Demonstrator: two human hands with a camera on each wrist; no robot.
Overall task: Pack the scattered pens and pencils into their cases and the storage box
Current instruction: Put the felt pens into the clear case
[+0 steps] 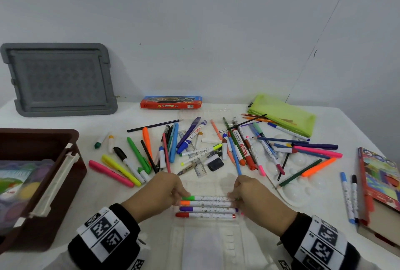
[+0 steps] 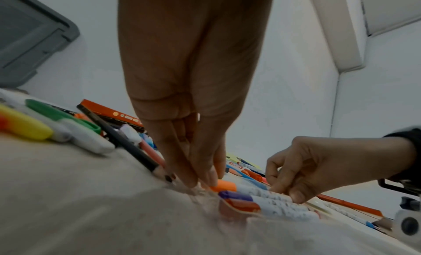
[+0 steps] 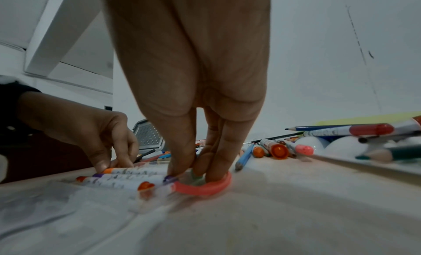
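From the head view, my left hand (image 1: 161, 191) and right hand (image 1: 249, 194) pinch opposite ends of the green marker (image 1: 207, 198), just beyond the orange marker (image 1: 205, 203) in the clear case (image 1: 205, 233) on the counter (image 1: 134, 204). The left wrist view shows my left fingertips (image 2: 193, 179) together at the caps. In the right wrist view my right fingertips (image 3: 182, 169) press down there; I'd seat both ends level, parallel to its neighbour.

Green pouch (image 1: 283, 117); brown box (image 1: 32, 174); grey lid (image 1: 58, 79); white table (image 1: 86, 204).

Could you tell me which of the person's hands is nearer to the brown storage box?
Left. The left hand is beside the brown storage box; the right hand lies farther, across the marker row.
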